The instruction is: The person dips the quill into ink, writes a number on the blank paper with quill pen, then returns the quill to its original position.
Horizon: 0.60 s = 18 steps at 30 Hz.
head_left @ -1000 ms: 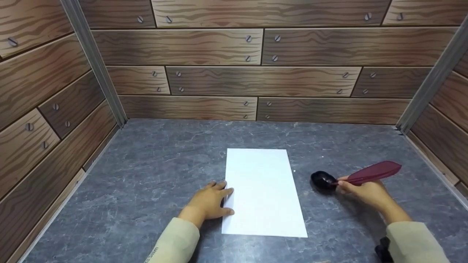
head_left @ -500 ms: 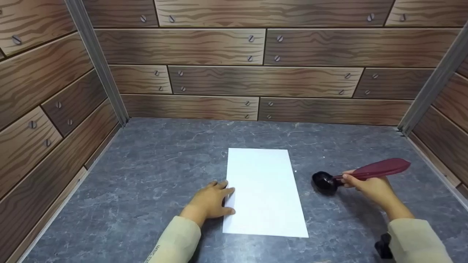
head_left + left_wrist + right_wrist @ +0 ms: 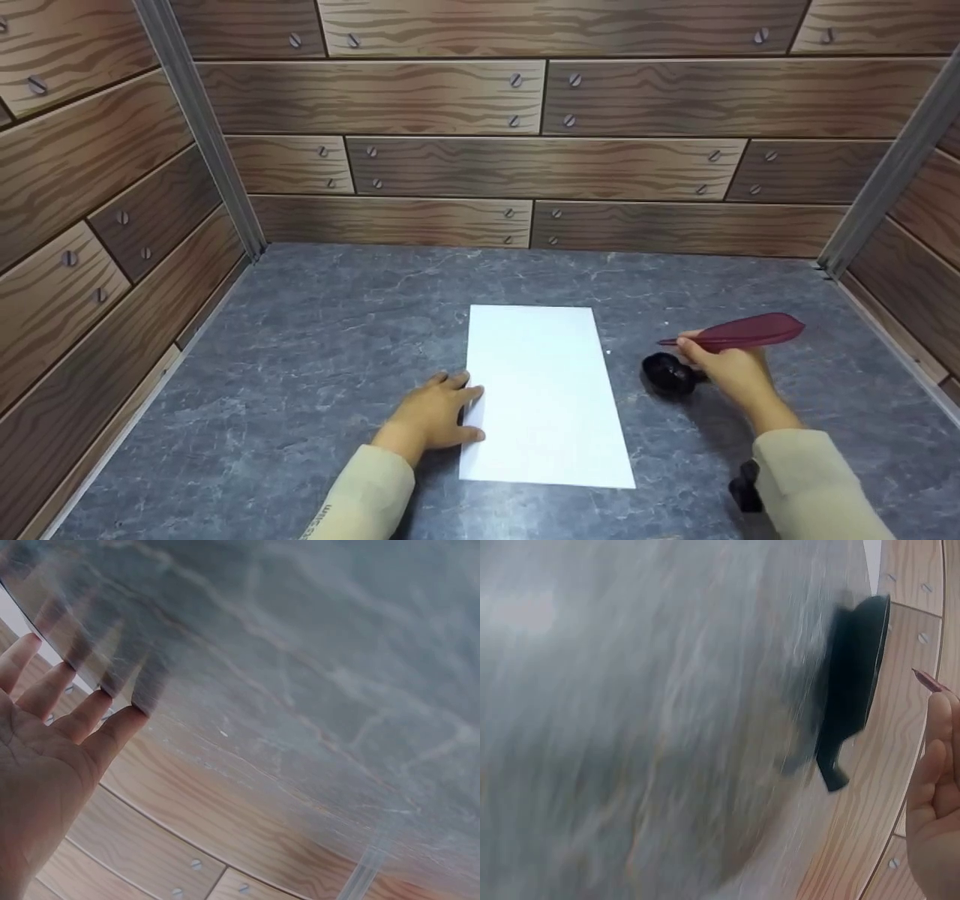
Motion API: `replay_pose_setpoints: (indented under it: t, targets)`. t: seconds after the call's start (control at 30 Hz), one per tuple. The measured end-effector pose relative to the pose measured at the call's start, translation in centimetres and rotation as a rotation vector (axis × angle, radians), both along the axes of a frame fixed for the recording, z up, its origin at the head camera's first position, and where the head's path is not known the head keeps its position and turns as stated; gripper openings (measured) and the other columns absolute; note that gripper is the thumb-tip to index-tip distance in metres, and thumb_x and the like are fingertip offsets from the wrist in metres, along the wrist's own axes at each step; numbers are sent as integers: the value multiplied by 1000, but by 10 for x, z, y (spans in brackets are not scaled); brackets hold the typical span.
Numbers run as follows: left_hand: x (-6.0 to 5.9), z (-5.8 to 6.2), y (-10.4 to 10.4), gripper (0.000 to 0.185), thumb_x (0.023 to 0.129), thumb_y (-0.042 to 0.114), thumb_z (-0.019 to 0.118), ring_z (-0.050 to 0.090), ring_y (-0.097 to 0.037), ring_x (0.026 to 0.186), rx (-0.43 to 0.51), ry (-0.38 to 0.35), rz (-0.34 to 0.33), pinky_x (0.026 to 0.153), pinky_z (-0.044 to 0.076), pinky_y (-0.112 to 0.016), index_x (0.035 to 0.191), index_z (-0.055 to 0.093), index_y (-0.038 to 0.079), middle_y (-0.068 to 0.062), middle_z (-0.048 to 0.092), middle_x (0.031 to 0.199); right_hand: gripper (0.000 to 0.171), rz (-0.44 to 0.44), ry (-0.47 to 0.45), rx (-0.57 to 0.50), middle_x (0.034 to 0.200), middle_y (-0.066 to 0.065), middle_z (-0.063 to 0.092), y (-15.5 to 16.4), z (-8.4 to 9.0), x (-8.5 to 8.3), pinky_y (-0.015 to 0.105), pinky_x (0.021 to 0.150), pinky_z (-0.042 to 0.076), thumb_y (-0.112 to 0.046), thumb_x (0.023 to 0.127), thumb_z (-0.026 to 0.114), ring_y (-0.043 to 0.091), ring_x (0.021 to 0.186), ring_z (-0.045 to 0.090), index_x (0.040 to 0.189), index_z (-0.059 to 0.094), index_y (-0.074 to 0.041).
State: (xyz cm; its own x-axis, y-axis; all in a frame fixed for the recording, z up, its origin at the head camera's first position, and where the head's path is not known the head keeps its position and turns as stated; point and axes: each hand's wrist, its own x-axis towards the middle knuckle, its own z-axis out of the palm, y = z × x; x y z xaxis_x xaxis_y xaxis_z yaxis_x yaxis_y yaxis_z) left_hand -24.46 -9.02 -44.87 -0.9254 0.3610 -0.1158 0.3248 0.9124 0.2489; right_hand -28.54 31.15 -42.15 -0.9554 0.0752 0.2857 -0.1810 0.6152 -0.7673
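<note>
A blank white sheet of paper lies on the grey marbled table. My left hand rests with spread fingers on its left edge; in the left wrist view the fingertips touch the tabletop. My right hand pinches a dark red feather quill near its pointed end, the tip facing left. Just below and left of that hand sits a small black bowl-shaped inkwell with a short handle, partly covered by the hand. In the right wrist view the quill tip shows above the fingers, apart from the inkwell.
Wood-patterned panels wall the table at the back and both sides, with grey metal strips at the corners. A black wrist device hangs below the right sleeve.
The quill's tip was in the black inkwell; my right hand has lifted it out and moved it up and left, above the inkwell. My left hand stays on the paper.
</note>
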Motion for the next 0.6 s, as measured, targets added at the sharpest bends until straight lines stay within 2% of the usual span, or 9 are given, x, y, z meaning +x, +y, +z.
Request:
replay_pose_setpoints:
  t: [0.1,0.27,0.43,0.6]
  targets:
    - [1,0,0,67,82,52,68,30,-36,136,6,2,-2,102,32,-59,140,51,22,-5,38,149,30,-10,13,5,77,9,71,-10,0,-4,12,57,46,-21,90,68,-2,64,60,104,71,4]
    - [1,0,-1,67,82,52,68,30,-36,136,-6,6,-7,103,33,-58,140,50,23,-5,38,149,25,-24,40,94,75,3,71,-26,1,-10,8,66,40,-25,89,69,-4,67,59,100,75,-2]
    - [0,-1,-1,67,82,52,69,32,-37,135,-13,21,-13,103,34,-56,140,51,23,-5,39,148,21,-14,35,154,75,-2,69,-41,1,-16,16,68,42,-28,90,67,6,72,60,96,76,-10]
    - [-2,-2,1,67,82,53,68,32,-36,135,-23,23,-10,104,33,-55,140,51,23,-5,39,148,20,12,29,152,76,-1,70,-57,-2,-20,22,66,46,-25,90,67,12,73,63,98,76,-8]
